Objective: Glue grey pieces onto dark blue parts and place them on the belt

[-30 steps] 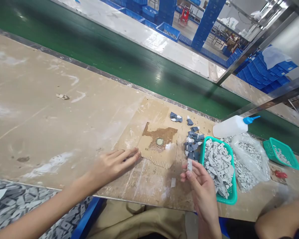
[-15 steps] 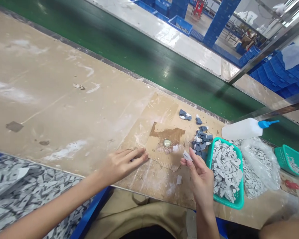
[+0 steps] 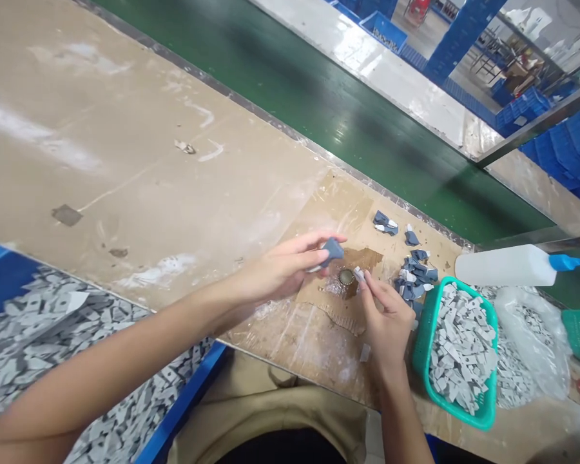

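My left hand (image 3: 283, 267) is closed on a small dark blue-grey piece (image 3: 332, 250), held above the bench between thumb and fingers. In my right hand (image 3: 385, 309) a small whitish piece (image 3: 359, 274) is pinched between thumb and fingertips. Between the two hands a round bottle cap (image 3: 346, 277) sits on a torn sheet of cardboard (image 3: 336, 312). Just beyond my right hand lies a loose cluster of blue-grey pieces with white parts (image 3: 418, 274). Two smaller groups of them rest farther back.
A green basket (image 3: 421, 361) full of pale grey pieces stands at right. Behind it lie a white squeeze bottle (image 3: 505, 265) with a blue nozzle and a clear plastic bag (image 3: 531, 341) of pieces. A blue bin (image 3: 178, 403) of grey pieces is at lower left. A green belt (image 3: 270, 96) runs behind the bench.
My left hand has risen from the bench and now shows the blue-grey piece. My right hand has brought the whitish piece close to the bottle cap. The view has shifted left.
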